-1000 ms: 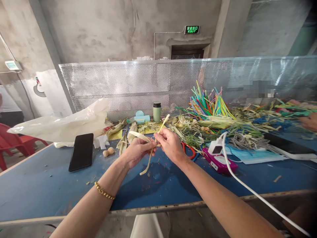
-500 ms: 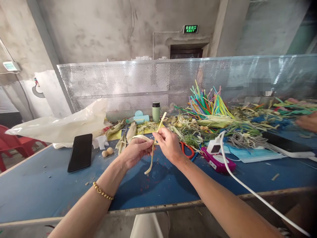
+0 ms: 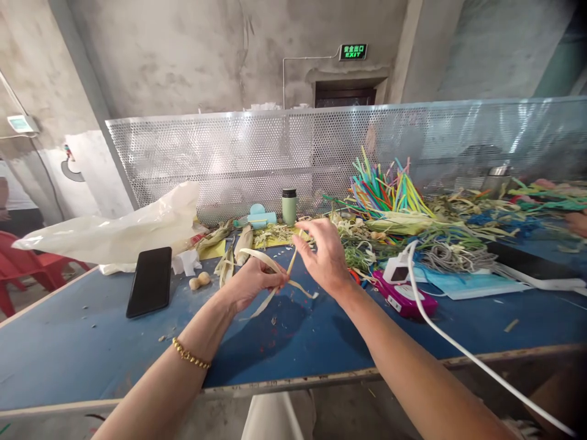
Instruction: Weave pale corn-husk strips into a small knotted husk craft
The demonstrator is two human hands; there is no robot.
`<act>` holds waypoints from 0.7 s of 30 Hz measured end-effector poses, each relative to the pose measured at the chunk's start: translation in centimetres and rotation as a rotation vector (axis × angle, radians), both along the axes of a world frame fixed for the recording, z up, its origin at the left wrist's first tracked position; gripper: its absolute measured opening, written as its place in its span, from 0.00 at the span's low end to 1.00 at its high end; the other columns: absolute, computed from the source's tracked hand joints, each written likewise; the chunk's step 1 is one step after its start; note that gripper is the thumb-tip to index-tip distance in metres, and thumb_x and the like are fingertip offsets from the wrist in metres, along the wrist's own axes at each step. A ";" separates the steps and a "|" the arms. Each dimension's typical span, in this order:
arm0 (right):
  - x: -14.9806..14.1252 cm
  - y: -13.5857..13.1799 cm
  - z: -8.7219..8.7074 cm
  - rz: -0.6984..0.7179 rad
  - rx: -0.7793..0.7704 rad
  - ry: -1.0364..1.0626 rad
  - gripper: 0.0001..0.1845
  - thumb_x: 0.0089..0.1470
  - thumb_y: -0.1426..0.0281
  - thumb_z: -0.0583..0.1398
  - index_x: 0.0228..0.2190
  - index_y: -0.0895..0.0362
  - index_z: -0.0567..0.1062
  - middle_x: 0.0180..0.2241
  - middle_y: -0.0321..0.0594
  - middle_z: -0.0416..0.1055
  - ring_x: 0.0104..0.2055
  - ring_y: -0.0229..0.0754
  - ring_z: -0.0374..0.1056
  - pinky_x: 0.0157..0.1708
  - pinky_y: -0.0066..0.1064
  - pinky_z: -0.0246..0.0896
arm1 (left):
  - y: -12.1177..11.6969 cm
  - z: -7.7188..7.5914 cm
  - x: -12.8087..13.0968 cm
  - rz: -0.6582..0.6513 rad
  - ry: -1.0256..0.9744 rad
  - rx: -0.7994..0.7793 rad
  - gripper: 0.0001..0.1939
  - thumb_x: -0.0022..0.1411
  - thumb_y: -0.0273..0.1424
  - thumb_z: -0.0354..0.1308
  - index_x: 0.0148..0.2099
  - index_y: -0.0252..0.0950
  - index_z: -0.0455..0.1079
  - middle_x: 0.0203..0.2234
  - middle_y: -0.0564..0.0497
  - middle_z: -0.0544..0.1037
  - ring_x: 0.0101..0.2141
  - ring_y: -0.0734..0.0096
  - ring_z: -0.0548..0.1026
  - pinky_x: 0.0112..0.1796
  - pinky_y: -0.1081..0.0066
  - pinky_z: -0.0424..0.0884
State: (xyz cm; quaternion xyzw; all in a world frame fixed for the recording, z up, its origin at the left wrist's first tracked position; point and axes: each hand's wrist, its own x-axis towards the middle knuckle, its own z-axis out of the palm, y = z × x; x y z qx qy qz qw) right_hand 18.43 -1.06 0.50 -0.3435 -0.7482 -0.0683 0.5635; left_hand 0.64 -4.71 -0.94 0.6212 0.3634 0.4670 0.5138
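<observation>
My left hand (image 3: 257,281) pinches several pale, flat strips (image 3: 304,289) that look like dried corn husk, crossing at its fingertips. One strip curves back over the hand, and other ends hang below or stick out to the right. Just to the right, my right hand (image 3: 324,253) has its thumb and index finger apart, close to the upright end of a strip. Whether it touches that end is hard to make out. Below both hands is the blue tabletop (image 3: 293,354).
On the left lie a black phone (image 3: 149,282), a small tan gourd-like piece (image 3: 199,281) and plastic sheeting (image 3: 114,229). Behind stand a green bottle (image 3: 289,208) and colourful pipe cleaners (image 3: 385,186). A purple box (image 3: 406,296) and white cable (image 3: 452,345) are right. Another person's hand (image 3: 576,223) shows.
My right hand has opened from its pinch on the strip and lifted slightly to the right. The strips in my left hand have shifted, with ends now spread both ways below.
</observation>
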 end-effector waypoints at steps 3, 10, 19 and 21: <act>-0.6 -0.4 -0.2 0.136 -0.078 -0.269 0.07 0.57 0.64 0.68 0.35 0.54 0.82 0.42 0.45 0.77 0.47 0.50 0.68 0.52 0.44 0.58 | -0.1 -0.1 0.0 -0.052 0.009 -0.029 0.08 0.44 0.28 0.73 0.24 0.31 0.77 0.20 0.48 0.74 0.23 0.73 0.68 0.25 0.70 0.64; -1.3 -0.7 -0.2 0.371 -0.358 -0.070 0.07 0.53 0.75 0.68 0.25 0.57 0.77 0.27 0.36 0.76 0.31 0.38 0.69 0.35 0.31 0.61 | -0.2 0.5 0.0 -0.078 -0.071 -0.163 0.13 0.41 0.30 0.76 0.28 0.30 0.78 0.23 0.50 0.75 0.25 0.76 0.70 0.27 0.73 0.65; -1.2 -0.6 0.2 0.453 -0.409 0.061 0.09 0.56 0.72 0.64 0.23 0.58 0.76 0.24 0.35 0.75 0.27 0.36 0.67 0.30 0.28 0.59 | 0.3 0.1 -0.4 0.025 -0.077 -0.105 0.19 0.41 0.39 0.78 0.26 0.31 0.76 0.19 0.52 0.73 0.20 0.80 0.66 0.24 0.74 0.59; -1.3 -0.5 0.0 0.440 -0.387 0.052 0.09 0.55 0.72 0.64 0.24 0.58 0.76 0.25 0.36 0.76 0.28 0.37 0.68 0.31 0.28 0.60 | 0.3 0.0 -0.5 0.023 -0.064 -0.116 0.19 0.41 0.39 0.78 0.25 0.30 0.77 0.19 0.52 0.73 0.20 0.80 0.66 0.24 0.74 0.58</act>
